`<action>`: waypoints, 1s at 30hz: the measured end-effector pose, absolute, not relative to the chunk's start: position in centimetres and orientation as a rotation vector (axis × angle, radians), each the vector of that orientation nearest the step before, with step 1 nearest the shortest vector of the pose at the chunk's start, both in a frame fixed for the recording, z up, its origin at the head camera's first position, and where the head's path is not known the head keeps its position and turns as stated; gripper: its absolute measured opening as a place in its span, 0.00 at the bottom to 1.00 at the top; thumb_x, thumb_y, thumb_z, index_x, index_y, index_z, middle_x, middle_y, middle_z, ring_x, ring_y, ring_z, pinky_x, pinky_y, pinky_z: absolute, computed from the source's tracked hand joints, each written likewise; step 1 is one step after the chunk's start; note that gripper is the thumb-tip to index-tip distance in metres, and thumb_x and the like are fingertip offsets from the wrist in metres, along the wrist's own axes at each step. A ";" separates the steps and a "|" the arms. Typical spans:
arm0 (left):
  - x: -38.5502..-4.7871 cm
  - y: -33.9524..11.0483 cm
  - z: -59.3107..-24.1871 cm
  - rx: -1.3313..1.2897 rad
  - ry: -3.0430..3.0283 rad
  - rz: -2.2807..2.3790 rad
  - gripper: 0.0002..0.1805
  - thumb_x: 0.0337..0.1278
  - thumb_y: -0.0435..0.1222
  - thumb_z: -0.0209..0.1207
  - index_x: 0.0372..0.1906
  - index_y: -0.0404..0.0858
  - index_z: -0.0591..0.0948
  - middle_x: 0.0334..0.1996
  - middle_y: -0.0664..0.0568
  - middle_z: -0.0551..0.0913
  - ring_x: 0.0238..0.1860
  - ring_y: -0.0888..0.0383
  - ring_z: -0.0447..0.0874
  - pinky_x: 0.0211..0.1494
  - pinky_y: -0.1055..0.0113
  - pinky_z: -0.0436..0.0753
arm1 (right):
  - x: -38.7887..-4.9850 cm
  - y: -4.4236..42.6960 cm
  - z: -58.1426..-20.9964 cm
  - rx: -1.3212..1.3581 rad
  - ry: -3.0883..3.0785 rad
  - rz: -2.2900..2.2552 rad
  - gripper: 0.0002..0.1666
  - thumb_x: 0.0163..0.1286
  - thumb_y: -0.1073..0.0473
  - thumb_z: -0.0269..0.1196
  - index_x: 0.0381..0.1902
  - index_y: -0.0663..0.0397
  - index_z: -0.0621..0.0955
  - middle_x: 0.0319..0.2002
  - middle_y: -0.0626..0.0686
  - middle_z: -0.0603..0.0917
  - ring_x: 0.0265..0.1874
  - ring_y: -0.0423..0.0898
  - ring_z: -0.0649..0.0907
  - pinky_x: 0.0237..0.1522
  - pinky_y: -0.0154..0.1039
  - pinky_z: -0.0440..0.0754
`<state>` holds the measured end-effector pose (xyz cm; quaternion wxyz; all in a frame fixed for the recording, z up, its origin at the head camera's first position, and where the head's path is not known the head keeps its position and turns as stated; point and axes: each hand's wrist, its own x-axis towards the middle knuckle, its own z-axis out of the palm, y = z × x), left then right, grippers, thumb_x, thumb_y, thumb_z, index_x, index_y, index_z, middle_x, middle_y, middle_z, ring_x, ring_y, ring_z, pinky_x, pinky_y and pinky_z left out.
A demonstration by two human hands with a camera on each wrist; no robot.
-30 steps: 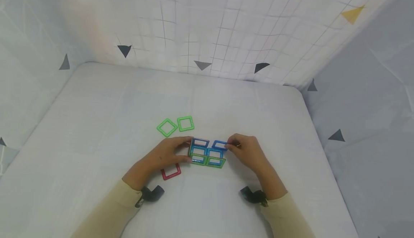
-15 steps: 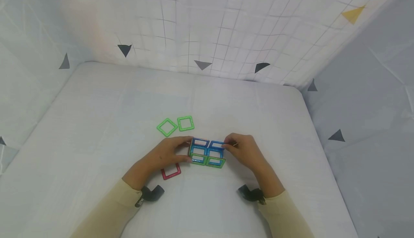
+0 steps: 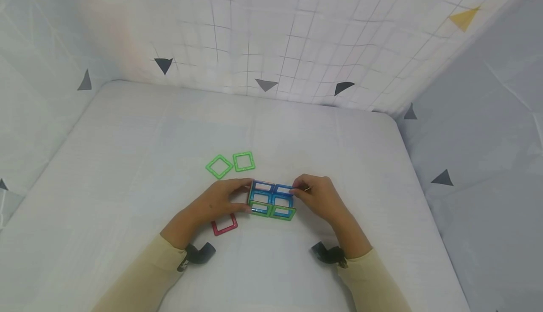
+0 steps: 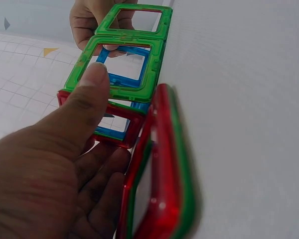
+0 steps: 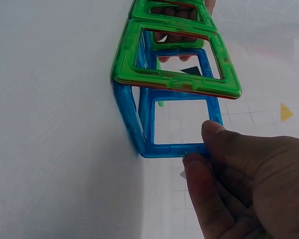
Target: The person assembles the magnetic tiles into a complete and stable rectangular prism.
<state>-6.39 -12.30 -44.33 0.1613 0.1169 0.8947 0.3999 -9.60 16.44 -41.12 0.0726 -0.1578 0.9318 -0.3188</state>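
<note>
Magnetic tiles form a small open-topped structure in the middle of the table in the head view. Its front has two green tiles [image 3: 281, 217], and a red tile [image 4: 134, 127] closes the left end. My left hand [image 3: 216, 202] grips that end, thumb on the green front and fingers behind, partly hidden. At the back right, my right hand [image 3: 319, 196] pinches an upright blue tile [image 5: 172, 151] between thumb and finger. That tile stands beside the other back blue tile [image 3: 264, 182], its lower edge meeting the blue base in the right wrist view.
Two loose green tiles [image 3: 219, 157] [image 3: 243, 153] lie behind the structure on the left. A loose red tile [image 3: 226, 231] lies on the white table [image 3: 271, 269] near my left wrist, partly covered by the hand. A gridded cloth wall [image 3: 271, 43] stands behind.
My right hand has moved a little left with the blue tile, closing the gap to the neighbouring back blue tile. My left hand has stayed in place.
</note>
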 end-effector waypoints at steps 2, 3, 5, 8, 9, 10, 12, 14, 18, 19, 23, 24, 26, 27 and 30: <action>-6.4 -12.3 -44.3 0.335 2.550 1.144 0.42 0.46 0.51 0.74 0.71 0.58 0.72 0.58 0.67 0.80 0.65 0.63 0.73 0.66 0.59 0.76 | -9.6 16.4 -41.1 -0.469 2.790 -0.959 0.05 0.63 0.59 0.71 0.37 0.47 0.85 0.36 0.44 0.88 0.36 0.41 0.85 0.41 0.38 0.86; -6.4 -12.3 -44.3 0.335 2.551 1.142 0.42 0.47 0.51 0.74 0.71 0.58 0.71 0.59 0.67 0.80 0.66 0.63 0.73 0.66 0.59 0.76 | -9.6 16.4 -41.2 -0.470 2.787 -0.962 0.06 0.63 0.59 0.71 0.37 0.47 0.85 0.36 0.44 0.88 0.36 0.41 0.85 0.41 0.39 0.86; -6.4 -12.3 -44.2 0.334 2.548 1.144 0.42 0.47 0.51 0.74 0.71 0.58 0.71 0.59 0.67 0.80 0.66 0.63 0.73 0.66 0.59 0.77 | -9.7 16.5 -41.2 -0.472 2.773 -0.975 0.06 0.63 0.58 0.71 0.38 0.47 0.85 0.36 0.44 0.87 0.37 0.41 0.84 0.43 0.40 0.86; -6.3 -12.3 -44.2 0.343 2.552 1.133 0.42 0.47 0.51 0.74 0.71 0.58 0.71 0.59 0.67 0.80 0.66 0.62 0.72 0.66 0.59 0.77 | -9.8 16.7 -41.4 -0.462 2.742 -1.007 0.10 0.64 0.53 0.71 0.41 0.47 0.84 0.37 0.44 0.86 0.39 0.42 0.84 0.45 0.41 0.87; -6.3 -12.3 -44.2 0.349 2.556 1.126 0.43 0.47 0.51 0.74 0.71 0.58 0.71 0.59 0.67 0.80 0.66 0.62 0.72 0.66 0.58 0.76 | -9.9 16.8 -41.5 -0.448 2.732 -1.015 0.11 0.65 0.51 0.70 0.42 0.47 0.84 0.37 0.44 0.86 0.39 0.42 0.84 0.46 0.42 0.86; -6.3 -12.2 -44.2 0.352 2.558 1.121 0.43 0.47 0.50 0.74 0.72 0.58 0.70 0.59 0.66 0.80 0.66 0.62 0.72 0.66 0.58 0.76 | -9.9 17.0 -41.7 -0.428 2.717 -1.026 0.12 0.66 0.48 0.68 0.43 0.46 0.84 0.38 0.44 0.86 0.40 0.43 0.84 0.47 0.43 0.86; -6.3 -12.2 -44.1 0.361 2.569 1.104 0.44 0.47 0.49 0.75 0.72 0.57 0.70 0.59 0.66 0.80 0.66 0.62 0.72 0.67 0.58 0.75 | -10.2 17.3 -42.1 -0.394 2.695 -1.052 0.15 0.71 0.45 0.63 0.46 0.48 0.83 0.38 0.45 0.86 0.40 0.44 0.84 0.49 0.45 0.85; -6.3 -12.2 -44.0 0.358 2.577 1.084 0.44 0.47 0.48 0.75 0.72 0.57 0.69 0.59 0.66 0.80 0.67 0.62 0.72 0.68 0.58 0.75 | -10.4 17.5 -42.4 -0.349 2.664 -1.089 0.18 0.75 0.44 0.57 0.48 0.49 0.83 0.39 0.46 0.86 0.40 0.44 0.83 0.49 0.46 0.84; -6.4 -12.1 -43.9 0.334 2.577 1.060 0.45 0.46 0.46 0.76 0.73 0.57 0.68 0.60 0.66 0.79 0.66 0.63 0.73 0.68 0.58 0.75 | -10.8 18.1 -43.2 -0.319 2.579 -1.179 0.16 0.79 0.53 0.51 0.49 0.53 0.83 0.39 0.49 0.85 0.39 0.45 0.83 0.48 0.42 0.84; -6.4 -12.1 -43.9 0.325 2.576 1.057 0.46 0.46 0.46 0.76 0.73 0.57 0.68 0.60 0.65 0.79 0.66 0.63 0.73 0.68 0.58 0.75 | -10.8 18.2 -43.4 -0.327 2.556 -1.194 0.15 0.79 0.57 0.52 0.50 0.54 0.83 0.40 0.50 0.85 0.39 0.45 0.84 0.47 0.41 0.85; -6.4 -12.0 -43.8 0.294 2.571 1.068 0.45 0.46 0.44 0.76 0.72 0.56 0.68 0.58 0.64 0.80 0.63 0.62 0.75 0.65 0.59 0.78 | -10.9 18.5 -43.7 -0.369 2.491 -1.203 0.14 0.75 0.65 0.53 0.52 0.55 0.83 0.39 0.50 0.86 0.38 0.45 0.85 0.47 0.40 0.85; -6.4 -12.0 -43.8 0.290 2.571 1.072 0.44 0.47 0.44 0.76 0.72 0.56 0.69 0.58 0.64 0.80 0.63 0.62 0.76 0.64 0.59 0.78 | -10.9 18.5 -43.7 -0.380 2.483 -1.191 0.14 0.75 0.65 0.54 0.52 0.55 0.83 0.39 0.50 0.86 0.38 0.45 0.85 0.47 0.41 0.85; -6.4 -11.9 -43.9 0.284 2.578 1.082 0.43 0.47 0.44 0.76 0.71 0.55 0.69 0.57 0.63 0.80 0.62 0.62 0.76 0.64 0.59 0.79 | -10.9 18.6 -43.7 -0.385 2.481 -1.161 0.14 0.74 0.65 0.54 0.51 0.55 0.84 0.38 0.49 0.86 0.38 0.44 0.85 0.48 0.42 0.84; -6.4 -11.9 -43.9 0.283 2.584 1.077 0.43 0.47 0.44 0.76 0.71 0.54 0.70 0.57 0.63 0.80 0.62 0.62 0.77 0.64 0.59 0.79 | -10.8 18.7 -43.7 -0.387 2.482 -1.147 0.14 0.74 0.65 0.54 0.51 0.55 0.84 0.38 0.49 0.86 0.38 0.44 0.84 0.49 0.43 0.84; -6.5 -11.7 -44.0 0.291 2.611 1.043 0.42 0.48 0.45 0.75 0.70 0.54 0.70 0.58 0.64 0.80 0.63 0.62 0.76 0.64 0.59 0.78 | -10.7 18.9 -43.8 -0.392 2.486 -1.112 0.15 0.74 0.65 0.54 0.51 0.56 0.85 0.38 0.49 0.86 0.38 0.44 0.84 0.49 0.44 0.84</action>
